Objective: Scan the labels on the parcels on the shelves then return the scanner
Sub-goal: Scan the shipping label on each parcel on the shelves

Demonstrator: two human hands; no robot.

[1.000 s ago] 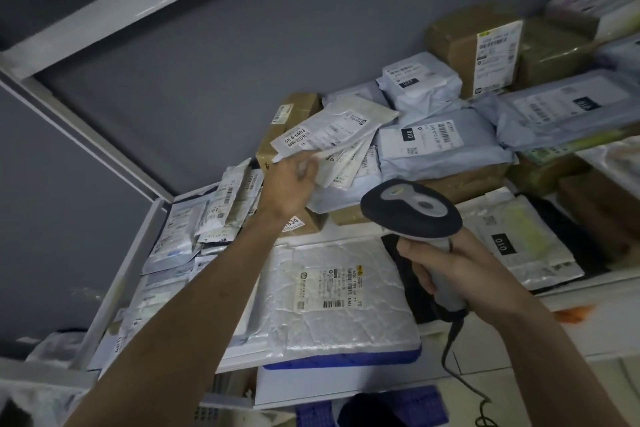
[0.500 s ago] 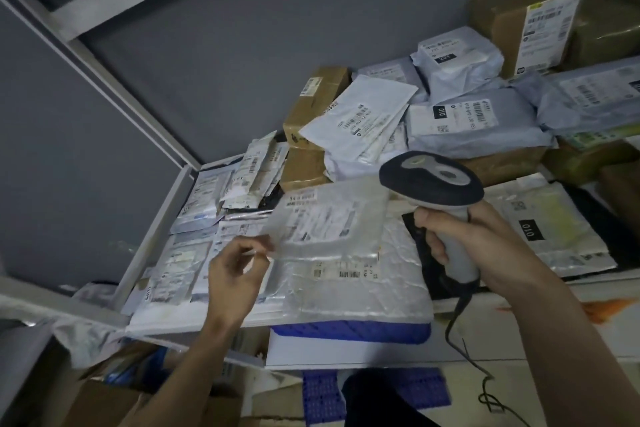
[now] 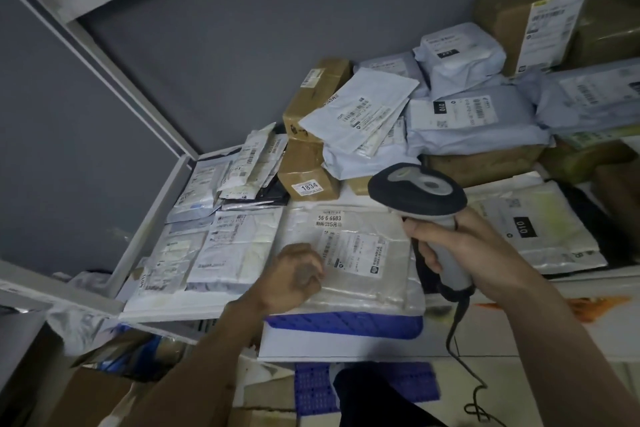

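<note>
Scanner [image 3: 420,198] sits upright in the right hand [image 3: 464,253], whose fingers wrap its pale handle while the dark head tips forward and down over the shelf [image 3: 149,229]; its cord [image 3: 460,350] hangs below the fist toward the floor. Directly under and slightly left of that head lies a flat clear mailer [image 3: 349,253], resting on top of a larger padded parcel at the front edge of the shelf. Its white label [image 3: 353,251] faces up, with the long side running roughly left to right across the view and the printed lines turned sideways. The left hand [image 3: 294,276] rests on the mailer's near left part, fingers curled in loosely; blur hides whether they pinch the plastic or only press it flat, so I cannot tell. What the next move seems to turn on is this: the label lies between the two hands, just left of and below the scanner's window, so the right hand is the nearer one and would likely need only a small tilt left and downward to bring the beam across the barcode, probably along the label's long side. The left hand touches the label's left edge and could cover part of it. Behind, brown boxes [image 3: 308,184] and grey bags [image 3: 474,125] are stacked against the wall, labels showing, and by my reckoning many are left to scan
</note>
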